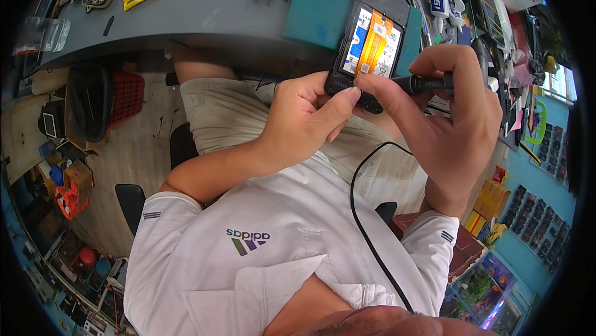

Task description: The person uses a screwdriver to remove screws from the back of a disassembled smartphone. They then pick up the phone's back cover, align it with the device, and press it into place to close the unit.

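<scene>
The left grip (304, 112) pinches the near end of an opened phone (372, 36); the right grip (459, 106) clasps a black cylindrical tool (410, 84), thumb on that same end. Just beyond, the phone overlaps a teal mat (316, 7). It looks light and stiff, its orange ribbon (370, 53) fragile; the frame edges suit holding.

Illumination bright and largely even. Bright white-paned window (562, 82) at far right washed out; violet-white glare within the rectangular glass aquarium (484, 291). Shade beneath the dark grey, smooth tabletop (205, 13). Fisheye distortion bows edges toward blackened corners; periphery soft, centre acceptably sharp.
</scene>
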The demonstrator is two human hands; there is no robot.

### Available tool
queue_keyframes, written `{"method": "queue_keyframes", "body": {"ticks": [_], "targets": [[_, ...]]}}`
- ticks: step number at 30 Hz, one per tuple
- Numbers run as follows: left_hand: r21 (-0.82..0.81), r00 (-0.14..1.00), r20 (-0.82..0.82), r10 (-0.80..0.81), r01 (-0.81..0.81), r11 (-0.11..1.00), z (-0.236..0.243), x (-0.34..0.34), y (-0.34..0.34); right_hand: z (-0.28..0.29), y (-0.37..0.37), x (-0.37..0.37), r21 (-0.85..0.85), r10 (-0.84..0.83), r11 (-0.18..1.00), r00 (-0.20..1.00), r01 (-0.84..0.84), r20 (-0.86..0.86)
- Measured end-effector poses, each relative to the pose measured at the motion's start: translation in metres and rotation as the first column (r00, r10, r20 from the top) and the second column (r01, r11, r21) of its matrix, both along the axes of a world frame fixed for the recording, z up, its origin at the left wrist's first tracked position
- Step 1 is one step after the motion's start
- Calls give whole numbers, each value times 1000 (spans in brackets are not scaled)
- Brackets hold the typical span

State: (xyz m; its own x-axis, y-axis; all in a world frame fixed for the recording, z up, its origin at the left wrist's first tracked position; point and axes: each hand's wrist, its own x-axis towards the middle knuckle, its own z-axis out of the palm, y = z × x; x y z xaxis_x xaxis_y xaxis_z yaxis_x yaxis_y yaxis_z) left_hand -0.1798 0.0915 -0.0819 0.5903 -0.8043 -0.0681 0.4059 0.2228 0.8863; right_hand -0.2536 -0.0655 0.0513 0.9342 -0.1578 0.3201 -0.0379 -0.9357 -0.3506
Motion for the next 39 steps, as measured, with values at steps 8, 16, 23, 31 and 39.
{"method": "queue_keyframes", "body": {"ticks": [8,16,23,31,39], "targets": [[-6,998,-37,58,-58,998,3,-4,-3,0,-1,-2,-4,45,999,999,-45,-5],[-4,999,-32,41,-41,999,0,-4,-2,-2,4,-2,29,72,997,997,-73,20],[2,1000,-17,-8,8,1000,0,-1,0,-6,0,-2,57,123,990,990,-127,66],[19,1000,-15,3,-3,1000,-2,-2,1,-11,2,-5,41,80,996,994,-83,75],[-2,998,-54,17,-17,1000,3,-2,-1,-5,4,-11,-46,79,996,996,-77,39]]}}
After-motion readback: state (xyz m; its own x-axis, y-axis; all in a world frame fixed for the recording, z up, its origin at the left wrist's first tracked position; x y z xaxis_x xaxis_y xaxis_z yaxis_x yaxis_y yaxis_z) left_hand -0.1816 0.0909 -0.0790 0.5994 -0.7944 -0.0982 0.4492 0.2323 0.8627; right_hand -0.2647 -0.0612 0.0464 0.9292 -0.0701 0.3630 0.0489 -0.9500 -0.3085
